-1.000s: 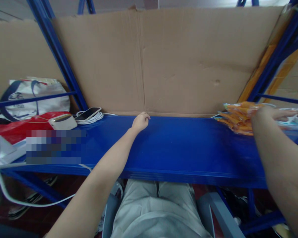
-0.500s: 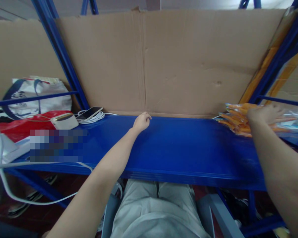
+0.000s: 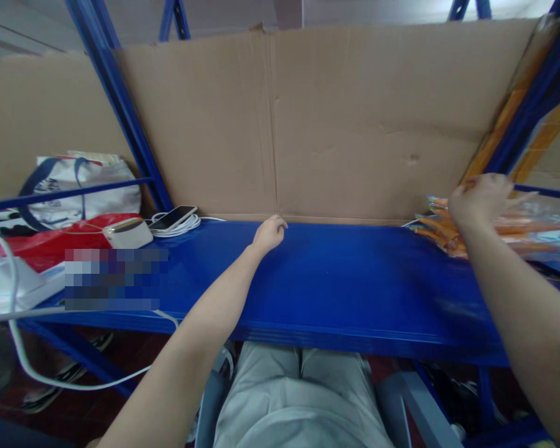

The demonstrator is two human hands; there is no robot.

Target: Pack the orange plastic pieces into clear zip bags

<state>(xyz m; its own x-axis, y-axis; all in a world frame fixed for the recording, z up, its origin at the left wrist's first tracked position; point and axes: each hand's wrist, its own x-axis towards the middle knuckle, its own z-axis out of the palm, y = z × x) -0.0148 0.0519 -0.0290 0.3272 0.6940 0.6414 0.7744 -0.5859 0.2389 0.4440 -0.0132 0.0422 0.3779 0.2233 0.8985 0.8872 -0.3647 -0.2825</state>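
My left hand point(image 3: 270, 233) rests on the blue shelf top point(image 3: 336, 280) near its back edge, fingers curled into a loose fist with nothing seen in them. Over at the right, my right hand point(image 3: 483, 194) is just above a pile of orange packets in clear plastic point(image 3: 441, 231). Its thumb and forefinger are turned away and mostly hidden; a bit of orange shows at them, apparently a packet in a pinch. One finger sticks out to the right. The pile under this hand is blurred.
A cardboard panel point(image 3: 354, 124) stands along the back between blue posts. On the left lie a phone point(image 3: 175, 218) on a coiled white cable, a white case point(image 3: 128, 233), a red bag point(image 3: 56, 242), and a white tote bag point(image 3: 98, 180). A white cable point(image 3: 18, 348) loops in front.
My right hand has risen a little from the packets, and the pile has shifted and blurred beneath it. My left hand has kept its place and shape. The view has moved slightly.
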